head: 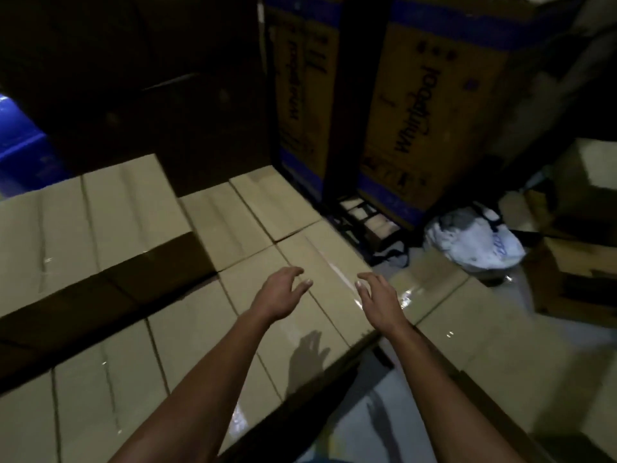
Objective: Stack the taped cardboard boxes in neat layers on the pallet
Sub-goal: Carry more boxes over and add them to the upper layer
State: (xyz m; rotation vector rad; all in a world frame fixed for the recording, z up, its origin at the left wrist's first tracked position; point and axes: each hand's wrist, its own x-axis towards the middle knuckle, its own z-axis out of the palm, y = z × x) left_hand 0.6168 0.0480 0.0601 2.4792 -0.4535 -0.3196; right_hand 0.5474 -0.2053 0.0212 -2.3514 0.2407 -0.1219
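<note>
A dim storeroom seen from a head-worn camera looking down at two bare forearms reaching forward. The left hand (279,290) and the right hand (377,295) hover side by side above a taped cardboard box (320,262), both empty, fingers spread and loosely bent, gripping nothing; whether the fingertips touch the cardboard cannot be told. A strip of clear tape (337,274) glints along the top of that box, running between the two hands. The box sits at the right edge of a flat layer of similar taped boxes (213,315) packed edge to edge. To the left of that box, a taller row of boxes (83,222) stands one layer higher, with a dark shadowed gap below its front edge. Beyond the box, two tall Whirlpool cartons (430,105) with blue bands stand upright, their lettering running vertically. At their foot, a dark slatted frame (360,218) shows, possibly a pallet. To the right of the box, a crumpled white plastic bag (474,242) lies on the pale floor (484,325), with open brown cartons (577,279) farther right.
</note>
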